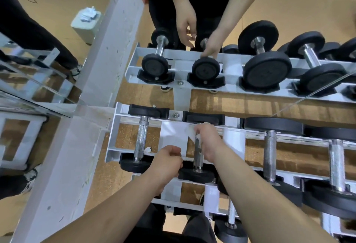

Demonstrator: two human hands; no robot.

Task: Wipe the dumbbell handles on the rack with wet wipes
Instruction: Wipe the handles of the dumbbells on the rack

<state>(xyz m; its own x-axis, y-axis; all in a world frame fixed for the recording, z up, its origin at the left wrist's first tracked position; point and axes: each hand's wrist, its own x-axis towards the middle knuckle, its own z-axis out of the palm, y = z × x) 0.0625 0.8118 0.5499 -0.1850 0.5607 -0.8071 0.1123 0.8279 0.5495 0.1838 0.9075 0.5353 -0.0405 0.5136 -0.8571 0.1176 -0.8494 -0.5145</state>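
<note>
A white rack (113,133) holds several chrome-handled dumbbells with black heads. My right hand (209,141) grips a white wet wipe (189,133) around the far end of the second dumbbell's handle (197,159). My left hand (169,159) hovers just left of that handle's near end, above the black head (194,175). Its fingers are loosely curled and hold nothing. The first handle (141,138) lies bare to the left, and a third handle (269,154) lies to the right.
A mirror (289,1) right behind the rack repeats the dumbbells and both hands. A white pillar (77,146) stands at the rack's left end. A white box (84,23) topped with crumpled white sheets sits on the floor at far left. Lower rack tiers hold larger dumbbells (337,194).
</note>
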